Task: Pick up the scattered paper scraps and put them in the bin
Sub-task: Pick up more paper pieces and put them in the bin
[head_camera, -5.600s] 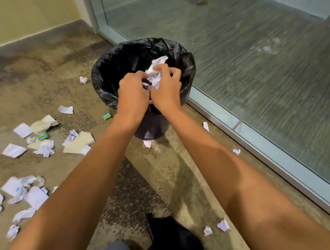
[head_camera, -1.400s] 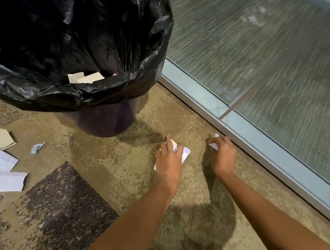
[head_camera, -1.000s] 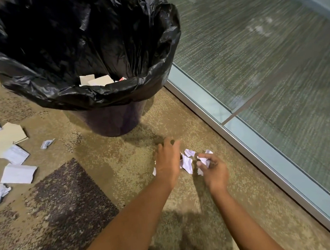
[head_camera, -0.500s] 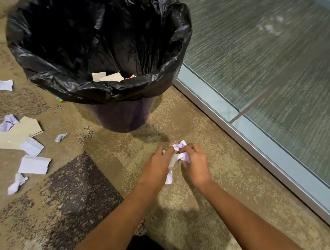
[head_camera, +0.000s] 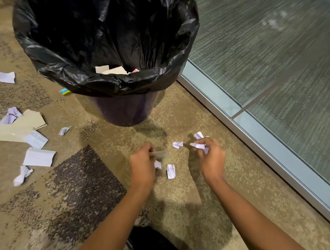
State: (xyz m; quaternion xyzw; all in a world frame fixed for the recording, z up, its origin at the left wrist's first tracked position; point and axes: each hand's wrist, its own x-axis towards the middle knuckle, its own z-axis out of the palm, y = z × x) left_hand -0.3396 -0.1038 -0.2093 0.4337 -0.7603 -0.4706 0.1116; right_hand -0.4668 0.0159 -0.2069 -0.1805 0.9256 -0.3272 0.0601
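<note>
- Pinching a tan paper strip [head_camera: 159, 154], the left hand [head_camera: 143, 167] is curled low over the carpet [head_camera: 186, 198].
- The right hand [head_camera: 212, 157] clutches crumpled white scraps [head_camera: 199, 146].
- Two loose scraps [head_camera: 170, 171] show between the hands, near the black-lined bin [head_camera: 116, 83].

This looks to me like an office building: mottled tan carpet tiles [head_camera: 81, 184] on the floor, a glass partition [head_camera: 273, 55] in an aluminium frame [head_camera: 275, 161] along the floor's right edge, and a black-lined waste bin [head_camera: 116, 83].

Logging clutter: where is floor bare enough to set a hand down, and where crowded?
Bare: dark carpet patch left of the left hand; carpet between bin and hands; strip between right hand and window frame. Crowded: scraps far left and between the hands.
</note>
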